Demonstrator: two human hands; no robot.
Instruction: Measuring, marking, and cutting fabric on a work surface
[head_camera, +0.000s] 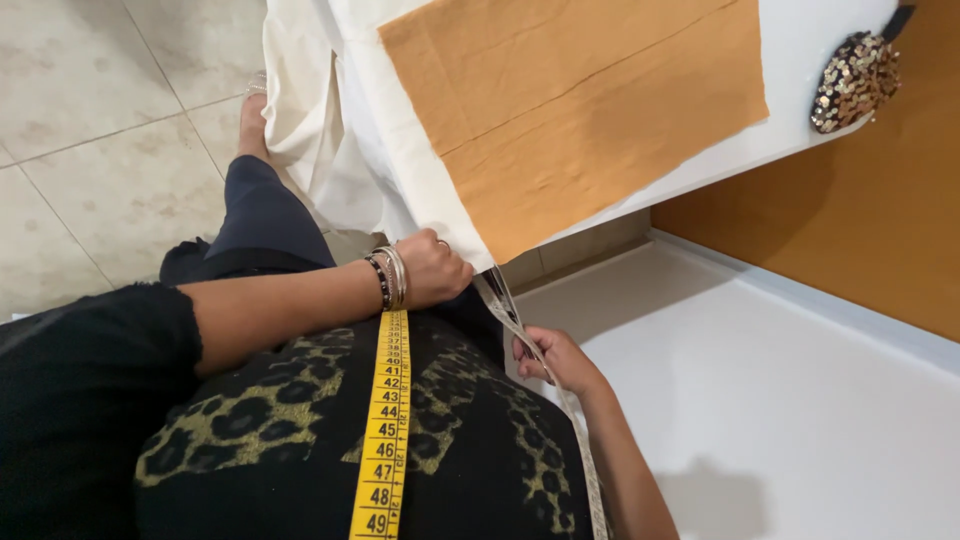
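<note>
My left hand (432, 268), with bracelets at the wrist, is closed on the lower corner of a white cloth (400, 150) that hangs over the table edge. An orange-brown cloth (590, 100) lies flat on top of the white one. My right hand (556, 360) pinches a white measuring tape (520, 328) just below that corner; the tape's dark metal tip reaches up to the cloth's edge by my left hand. A yellow measuring tape (385, 430) hangs down my leopard-print front.
A sequined gold and black object (853, 82) lies at the white table's (800, 130) far right edge. An orange panel (880, 220) and a white surface (780, 400) fill the right side. Beige floor tiles (100, 150) and my foot (252, 120) are at left.
</note>
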